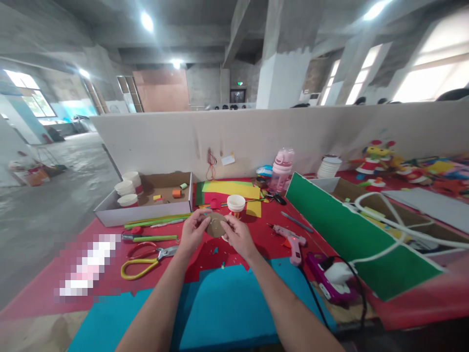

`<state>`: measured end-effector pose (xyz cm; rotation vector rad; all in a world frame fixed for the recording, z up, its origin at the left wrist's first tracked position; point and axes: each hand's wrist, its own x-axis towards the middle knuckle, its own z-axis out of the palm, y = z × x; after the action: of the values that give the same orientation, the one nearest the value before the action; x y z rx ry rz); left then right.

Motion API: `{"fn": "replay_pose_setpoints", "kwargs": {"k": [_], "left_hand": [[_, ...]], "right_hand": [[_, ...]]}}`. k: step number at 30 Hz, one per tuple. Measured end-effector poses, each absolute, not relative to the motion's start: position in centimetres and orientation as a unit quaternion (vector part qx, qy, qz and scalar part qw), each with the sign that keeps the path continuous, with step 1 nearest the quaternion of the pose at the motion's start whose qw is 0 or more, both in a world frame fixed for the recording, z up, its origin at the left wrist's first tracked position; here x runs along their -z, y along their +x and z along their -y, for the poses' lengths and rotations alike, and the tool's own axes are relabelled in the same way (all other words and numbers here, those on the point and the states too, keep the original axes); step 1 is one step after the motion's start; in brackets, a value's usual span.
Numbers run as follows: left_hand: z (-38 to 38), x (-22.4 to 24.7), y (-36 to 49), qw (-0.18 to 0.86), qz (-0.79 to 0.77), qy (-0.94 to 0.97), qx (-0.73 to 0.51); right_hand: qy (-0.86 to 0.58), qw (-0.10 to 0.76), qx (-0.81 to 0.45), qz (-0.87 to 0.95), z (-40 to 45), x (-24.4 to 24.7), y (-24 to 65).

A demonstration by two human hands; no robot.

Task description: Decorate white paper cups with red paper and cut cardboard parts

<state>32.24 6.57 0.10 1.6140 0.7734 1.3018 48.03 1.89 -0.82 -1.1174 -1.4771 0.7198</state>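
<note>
Between my two hands is a round brown cardboard disc (215, 227) with small whitish marks on its face. My left hand (196, 229) pinches its left edge, thumb on top. On the opposite edge, my right hand (237, 235) grips with its thumb laid on the face. Just behind the disc stands a white paper cup (236, 201) with a red and yellow lower part, partly hidden by my right hand. A pink glue gun (292, 240) with a lit red light lies to the right. Yellow-and-red-handled scissors (146, 260) rest to the left.
At the back left, a white box (142, 212) holds paper cups and small paper rolls. A green-sided box (340, 230) stands right, near a purple power strip (330, 281) with cables. Blue sheets (223, 308) cover the front edge. A pink bottle (282, 168) stands by the partition.
</note>
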Motion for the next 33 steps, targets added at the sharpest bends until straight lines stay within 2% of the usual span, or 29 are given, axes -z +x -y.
{"fn": "replay_pose_setpoints", "kwargs": {"k": [3, 6, 9, 12, 15, 17, 22, 24, 28, 33], "left_hand": [[-6.6, -0.1, 32.5, 0.478, -0.312, 0.629, -0.528], [-7.0, 0.4, 32.8, 0.481, -0.315, 0.638, -0.513], [-7.4, 1.1, 32.9, 0.478, -0.32, 0.64, -0.51], [-7.6, 1.3, 32.6, 0.495, -0.316, 0.639, -0.496], [-7.5, 1.2, 32.3, 0.49, -0.308, 0.653, -0.488], [-7.4, 1.0, 32.3, 0.437, -0.321, 0.68, -0.494], [-7.0, 0.8, 32.8, 0.154, -0.344, 0.757, -0.533], [-6.9, 0.8, 32.9, 0.073, -0.32, 0.785, -0.525], [-6.6, 0.9, 33.0, 0.01, -0.293, 0.816, -0.498], [-6.4, 1.1, 33.3, 0.019, -0.299, 0.818, -0.492]], "right_hand": [[-0.455, 0.572, -0.352, 0.584, -1.8, 1.0, 47.6], [-0.457, 0.592, -0.328, 0.577, -1.6, 1.0, 47.4], [-0.476, 0.565, -0.311, 0.598, -1.4, 1.1, 47.2], [-0.486, 0.521, -0.347, 0.609, -1.3, 1.2, 47.0], [-0.461, 0.516, -0.385, 0.611, -1.3, 1.3, 46.9], [-0.454, 0.527, -0.381, 0.609, -1.4, 1.4, 46.9], [-0.462, 0.551, -0.363, 0.593, -1.8, 1.7, 47.0], [-0.472, 0.55, -0.343, 0.598, -1.8, 1.7, 46.9], [-0.501, 0.532, -0.294, 0.616, -1.6, 1.7, 46.8], [-0.518, 0.506, -0.257, 0.64, -1.7, 2.2, 46.8]]}}
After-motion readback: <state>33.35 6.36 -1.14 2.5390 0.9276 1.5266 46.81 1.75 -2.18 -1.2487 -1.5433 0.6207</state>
